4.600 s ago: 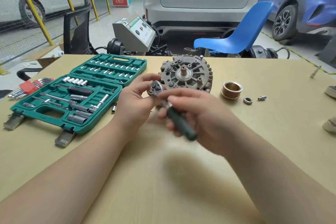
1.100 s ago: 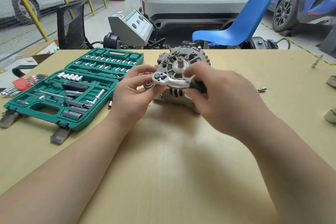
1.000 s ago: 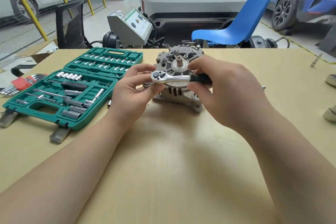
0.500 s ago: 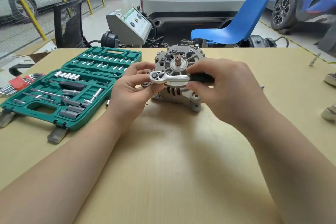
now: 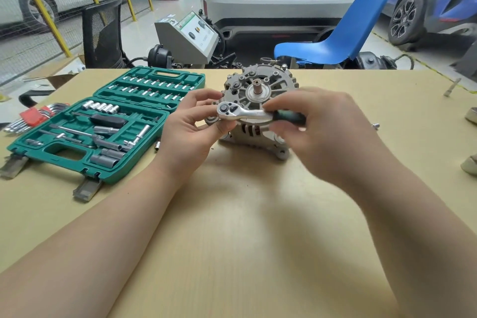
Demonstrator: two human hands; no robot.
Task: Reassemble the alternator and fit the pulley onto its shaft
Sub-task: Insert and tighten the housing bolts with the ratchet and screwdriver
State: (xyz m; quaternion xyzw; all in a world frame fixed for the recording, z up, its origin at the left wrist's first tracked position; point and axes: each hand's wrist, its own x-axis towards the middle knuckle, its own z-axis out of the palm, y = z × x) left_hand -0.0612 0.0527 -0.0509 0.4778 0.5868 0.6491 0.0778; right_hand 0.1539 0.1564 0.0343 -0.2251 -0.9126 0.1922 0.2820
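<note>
The grey alternator (image 5: 268, 85) stands on the table with its bare shaft (image 5: 257, 85) pointing up. A chrome ratchet wrench (image 5: 241, 113) with a dark green handle lies level in front of it. My right hand (image 5: 322, 134) grips the handle. My left hand (image 5: 191, 129) pinches the ratchet's round head from below and from the side. The pulley is hidden behind my right hand. A small bolt (image 5: 375, 126) shows just past my right hand.
An open green socket set case (image 5: 108, 121) lies at the left, with red-held hex keys (image 5: 33, 116) beyond it. A loose socket (image 5: 158, 146) lies beside the case. A blue chair (image 5: 335, 33) and parked cars stand behind the table. Small parts sit at the right edge.
The ratchet has swung from tilted to level in front of the alternator over the last second. Both hands keep their hold and have barely shifted since half a second ago.
</note>
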